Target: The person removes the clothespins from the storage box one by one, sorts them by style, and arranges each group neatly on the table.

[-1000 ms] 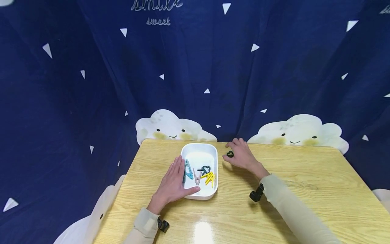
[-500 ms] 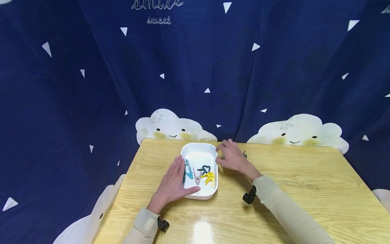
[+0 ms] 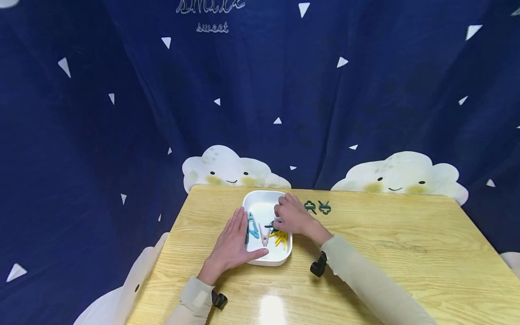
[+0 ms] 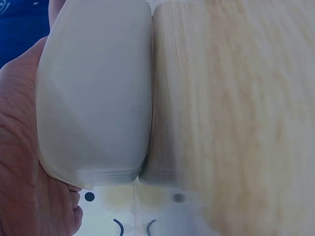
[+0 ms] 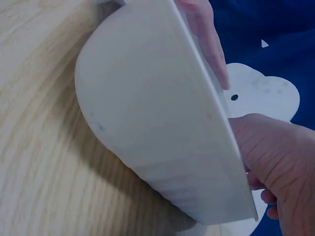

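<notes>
- One navy curtain hangs behind a table.
- A white box stands there.
- The left hand touches its side, fingers straight, thumb spread.
- The right hand curls at a dark-green clip inside; whether its fingers pinch it is hidden.
- A blue clip, pink clip and yellow clips lie alongside, two others outside.

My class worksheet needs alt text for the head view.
A person's right hand reaches into a white tub holding blue, pink, dark and yellow clips. The left hand rests against the tub's left side; two dark green clips lie on the wooden table at right.
</notes>
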Demonstrator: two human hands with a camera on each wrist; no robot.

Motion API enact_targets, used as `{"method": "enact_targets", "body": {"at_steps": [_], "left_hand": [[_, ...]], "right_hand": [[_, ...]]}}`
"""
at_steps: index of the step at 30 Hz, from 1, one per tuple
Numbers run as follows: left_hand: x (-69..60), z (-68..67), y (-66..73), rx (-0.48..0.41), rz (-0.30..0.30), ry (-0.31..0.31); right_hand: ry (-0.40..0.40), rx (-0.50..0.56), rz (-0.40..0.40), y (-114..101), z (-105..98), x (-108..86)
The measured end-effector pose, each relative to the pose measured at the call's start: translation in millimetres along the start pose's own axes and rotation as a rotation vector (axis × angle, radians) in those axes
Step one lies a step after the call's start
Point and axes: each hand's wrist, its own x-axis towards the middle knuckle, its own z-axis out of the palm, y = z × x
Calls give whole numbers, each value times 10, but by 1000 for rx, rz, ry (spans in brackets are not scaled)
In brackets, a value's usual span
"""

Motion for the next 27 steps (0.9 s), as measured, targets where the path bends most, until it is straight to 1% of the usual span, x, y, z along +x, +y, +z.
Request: {"method": "enact_targets", "body": {"at_steps": [5,7,13,16,21,27], "left_hand": [[-8,0,10,1,7,12],[-6,-4,13,2,9,15],[-7,-6,11,2,14,17],[-6,-3,11,2,19,25],[-1,9,4,12,19,10],[-8,23,-1,4,13,12]], "right_hand": [[-61,-48,-33,-73,84,24],[-70,-69,-44,-94,113,39],[-86,-107,-39,-164,179,89],[-67,-95,-34,-189,215,102],[-12,-67,-22,-226,253,84],[24,-90,-14,-233,309,75]]}}
